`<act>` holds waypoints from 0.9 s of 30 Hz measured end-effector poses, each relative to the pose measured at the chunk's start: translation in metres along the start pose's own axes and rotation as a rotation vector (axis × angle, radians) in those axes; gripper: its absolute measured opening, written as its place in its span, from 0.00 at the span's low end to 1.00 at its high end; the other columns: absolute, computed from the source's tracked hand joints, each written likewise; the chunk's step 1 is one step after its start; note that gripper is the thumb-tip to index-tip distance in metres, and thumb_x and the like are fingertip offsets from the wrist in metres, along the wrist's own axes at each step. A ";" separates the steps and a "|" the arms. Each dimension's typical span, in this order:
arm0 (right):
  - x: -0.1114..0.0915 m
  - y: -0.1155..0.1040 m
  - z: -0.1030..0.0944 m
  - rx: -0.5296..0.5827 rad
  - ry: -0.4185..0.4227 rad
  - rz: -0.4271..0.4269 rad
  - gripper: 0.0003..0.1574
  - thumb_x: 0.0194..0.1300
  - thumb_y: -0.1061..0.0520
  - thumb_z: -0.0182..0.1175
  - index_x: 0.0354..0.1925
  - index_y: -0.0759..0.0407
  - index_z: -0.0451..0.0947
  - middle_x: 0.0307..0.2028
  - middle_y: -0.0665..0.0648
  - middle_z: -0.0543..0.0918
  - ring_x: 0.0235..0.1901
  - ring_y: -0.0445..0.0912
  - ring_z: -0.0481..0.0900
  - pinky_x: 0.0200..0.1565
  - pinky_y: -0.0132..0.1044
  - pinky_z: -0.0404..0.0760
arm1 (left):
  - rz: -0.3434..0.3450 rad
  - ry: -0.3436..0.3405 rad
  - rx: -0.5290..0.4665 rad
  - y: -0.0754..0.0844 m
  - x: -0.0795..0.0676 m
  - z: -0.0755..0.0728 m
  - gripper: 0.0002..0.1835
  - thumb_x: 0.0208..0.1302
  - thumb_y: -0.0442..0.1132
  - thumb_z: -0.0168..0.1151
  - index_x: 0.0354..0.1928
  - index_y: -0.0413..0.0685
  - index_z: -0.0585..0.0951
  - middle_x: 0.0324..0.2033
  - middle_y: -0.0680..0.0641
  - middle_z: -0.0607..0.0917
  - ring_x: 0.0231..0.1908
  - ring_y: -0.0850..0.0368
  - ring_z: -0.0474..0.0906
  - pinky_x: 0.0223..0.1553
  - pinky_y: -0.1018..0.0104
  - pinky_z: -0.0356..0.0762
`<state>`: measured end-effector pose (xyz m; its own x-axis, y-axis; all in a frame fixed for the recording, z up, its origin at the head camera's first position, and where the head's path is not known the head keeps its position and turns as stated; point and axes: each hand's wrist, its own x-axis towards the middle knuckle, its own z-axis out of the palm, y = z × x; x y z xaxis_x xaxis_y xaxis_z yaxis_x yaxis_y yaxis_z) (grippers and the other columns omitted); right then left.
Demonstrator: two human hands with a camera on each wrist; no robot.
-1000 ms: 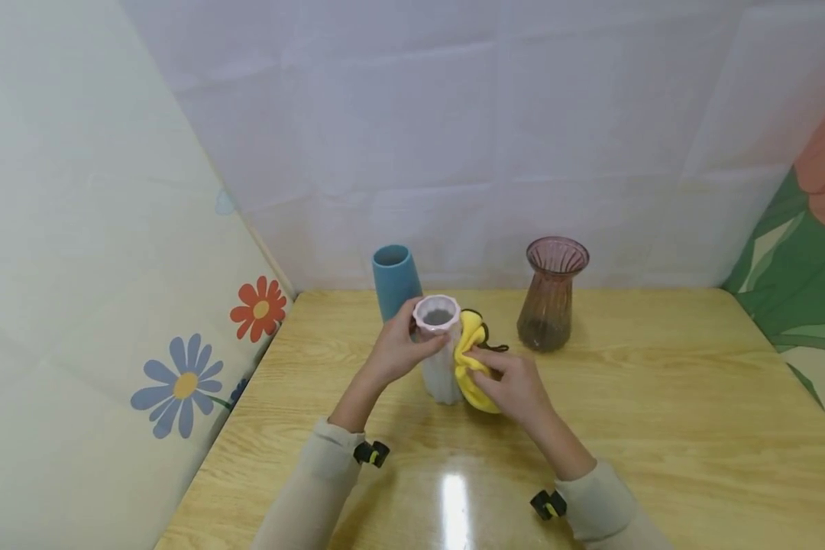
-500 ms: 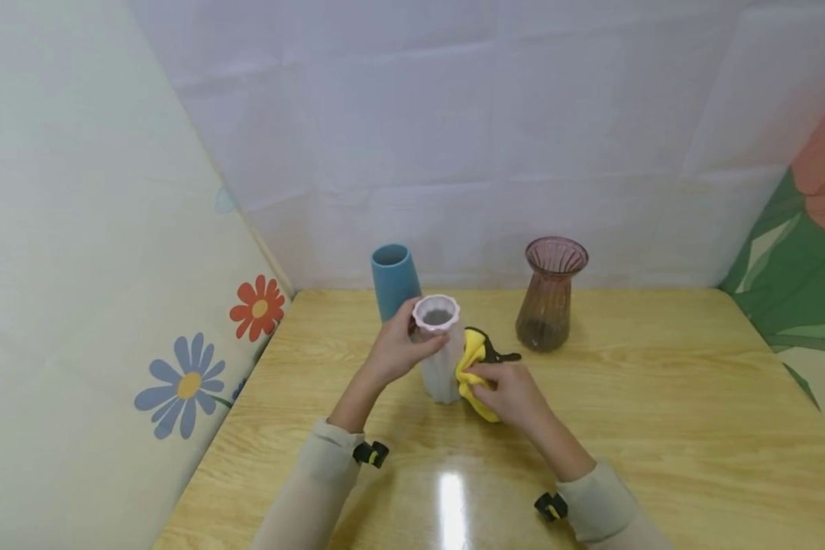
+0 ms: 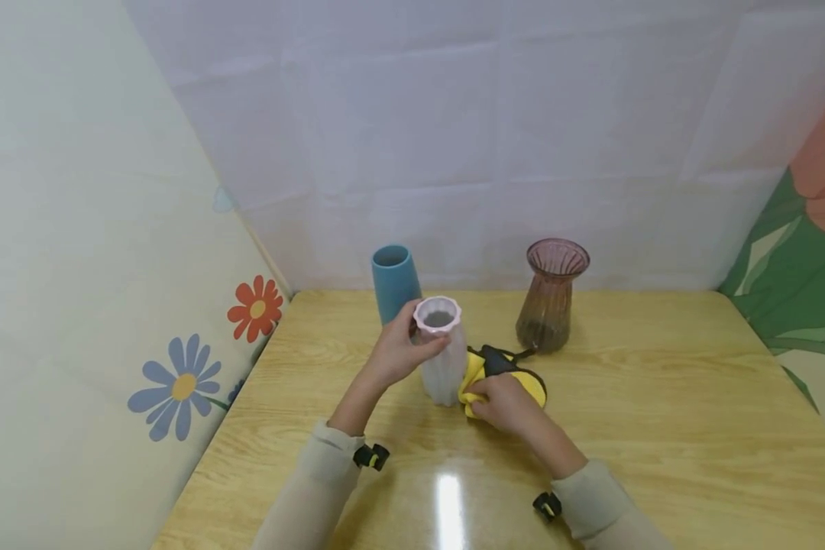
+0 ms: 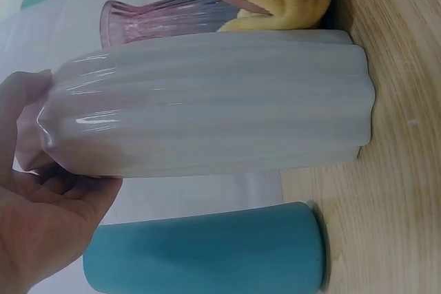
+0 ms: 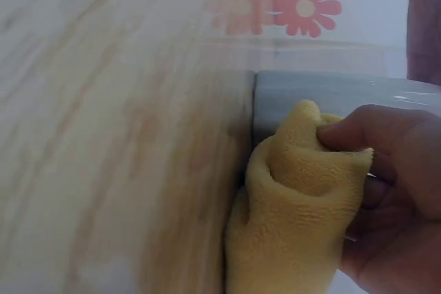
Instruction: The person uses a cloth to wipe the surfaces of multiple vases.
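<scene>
A glossy white fluted vase [image 3: 444,367] with a scalloped rim stands upright on the wooden table. My left hand [image 3: 400,350] grips it around the neck, thumb in front; the left wrist view shows the vase [image 4: 207,108] sideways in that hold. Low on the vase's right side, my right hand [image 3: 509,405] pinches a bunched yellow cloth [image 3: 531,384] with dark edging. In the right wrist view the cloth [image 5: 296,197] lies folded between thumb and fingers, close against the lower wall of the vase. Some of the right fingers are hidden by the cloth.
Behind the left hand stands a matte blue vase [image 3: 395,286]. A purple ribbed glass vase [image 3: 546,305] with a flared mouth is at the back right. The wooden table [image 3: 674,412] meets a pale cloth backdrop [image 3: 399,137] behind and a flowered one [image 3: 110,267] at left.
My right hand has moved down the vase's right side toward its base. The cloth has gone down with it and now spreads farther right. The left hand keeps its grip.
</scene>
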<state>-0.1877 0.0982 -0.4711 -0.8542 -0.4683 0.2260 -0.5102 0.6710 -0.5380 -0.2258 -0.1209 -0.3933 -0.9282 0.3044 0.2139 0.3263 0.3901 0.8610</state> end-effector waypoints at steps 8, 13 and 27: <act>0.000 0.005 -0.002 0.013 -0.049 0.025 0.10 0.56 0.61 0.66 0.36 0.51 0.90 0.32 0.44 0.87 0.28 0.37 0.75 0.35 0.35 0.78 | 0.006 0.012 -0.030 -0.001 -0.001 0.001 0.37 0.60 0.41 0.75 0.70 0.46 0.68 0.61 0.44 0.79 0.64 0.47 0.74 0.65 0.45 0.72; -0.003 0.009 -0.014 0.129 -0.025 0.073 0.13 0.61 0.60 0.65 0.43 0.54 0.90 0.35 0.48 0.88 0.26 0.37 0.74 0.33 0.33 0.76 | 0.024 0.028 -0.070 -0.004 0.003 0.003 0.38 0.59 0.39 0.75 0.70 0.46 0.69 0.59 0.43 0.79 0.63 0.47 0.74 0.64 0.45 0.72; -0.022 0.008 -0.049 0.425 0.165 0.297 0.18 0.65 0.56 0.69 0.53 0.55 0.87 0.52 0.58 0.87 0.53 0.53 0.84 0.51 0.40 0.83 | 0.019 0.053 -0.050 -0.005 0.021 0.010 0.40 0.58 0.39 0.76 0.71 0.44 0.68 0.61 0.42 0.78 0.66 0.45 0.72 0.66 0.47 0.72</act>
<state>-0.1782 0.1421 -0.4409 -0.9772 -0.1749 0.1204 -0.1885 0.4528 -0.8715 -0.2447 -0.1079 -0.3982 -0.9306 0.2641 0.2536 0.3360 0.3407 0.8781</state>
